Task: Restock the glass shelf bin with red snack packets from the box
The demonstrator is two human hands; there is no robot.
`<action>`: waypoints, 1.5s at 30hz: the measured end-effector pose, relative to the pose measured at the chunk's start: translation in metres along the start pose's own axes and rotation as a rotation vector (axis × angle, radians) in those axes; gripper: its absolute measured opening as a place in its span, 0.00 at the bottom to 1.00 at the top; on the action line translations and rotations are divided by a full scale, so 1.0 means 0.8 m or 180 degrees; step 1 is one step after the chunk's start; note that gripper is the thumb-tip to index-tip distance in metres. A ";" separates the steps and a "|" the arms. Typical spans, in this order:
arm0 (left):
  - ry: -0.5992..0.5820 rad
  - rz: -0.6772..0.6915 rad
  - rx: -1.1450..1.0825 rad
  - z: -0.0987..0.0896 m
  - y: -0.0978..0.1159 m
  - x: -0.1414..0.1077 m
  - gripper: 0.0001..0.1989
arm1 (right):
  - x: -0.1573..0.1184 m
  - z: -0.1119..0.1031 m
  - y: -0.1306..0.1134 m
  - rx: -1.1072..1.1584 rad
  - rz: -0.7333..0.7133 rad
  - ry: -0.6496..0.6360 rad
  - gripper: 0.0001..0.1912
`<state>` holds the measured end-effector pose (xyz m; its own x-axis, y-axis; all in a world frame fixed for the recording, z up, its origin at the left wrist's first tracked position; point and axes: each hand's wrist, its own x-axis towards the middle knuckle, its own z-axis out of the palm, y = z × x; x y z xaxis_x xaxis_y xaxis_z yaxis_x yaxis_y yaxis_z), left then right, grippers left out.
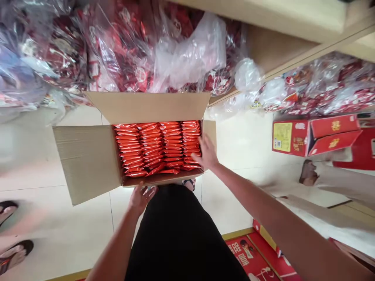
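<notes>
An open cardboard box (88, 156) lies in front of my legs, its flaps folded outward. Red shiny packets (152, 150) fill it, stacked in several rows. My right hand (207, 153) is at the box's right side, fingers spread over the edge beside the last row; whether it touches the packets I cannot tell. Near the front edge of the box is my left hand (142, 199), palm partly up and fingers apart and slightly bent. Nothing shows in either hand.
Clear plastic bags (125, 47) of red packets crowd the shelf behind the box. On the right stand a red carton (316, 134) and a person's legs (336, 179). Sandaled feet (14, 253) show at left. Red printed boxes (249, 253) lie at lower right.
</notes>
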<state>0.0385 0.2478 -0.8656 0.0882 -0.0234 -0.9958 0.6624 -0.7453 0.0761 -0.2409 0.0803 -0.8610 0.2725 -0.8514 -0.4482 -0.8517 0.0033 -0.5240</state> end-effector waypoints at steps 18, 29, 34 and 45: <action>0.0055 0.0293 0.1354 -0.016 -0.044 -0.067 0.14 | 0.014 0.016 -0.022 -0.1803 -0.1105 -0.0687 0.47; -0.0118 0.0410 0.1211 0.003 -0.022 -0.052 0.17 | 0.004 0.023 -0.022 -0.1883 -0.1109 -0.0621 0.46; -0.0327 0.0483 0.1158 0.015 -0.018 -0.057 0.17 | 0.004 0.024 -0.024 -0.1960 -0.1012 -0.0664 0.44; -0.0118 0.0402 0.1369 -0.013 -0.019 -0.054 0.17 | 0.016 0.024 -0.024 -0.2072 -0.0950 -0.0920 0.46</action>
<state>0.0322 0.2672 -0.8232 0.1164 -0.1500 -0.9818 0.2780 -0.9441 0.1772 -0.2122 0.0796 -0.8706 0.5619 -0.5966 -0.5730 -0.7910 -0.5903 -0.1610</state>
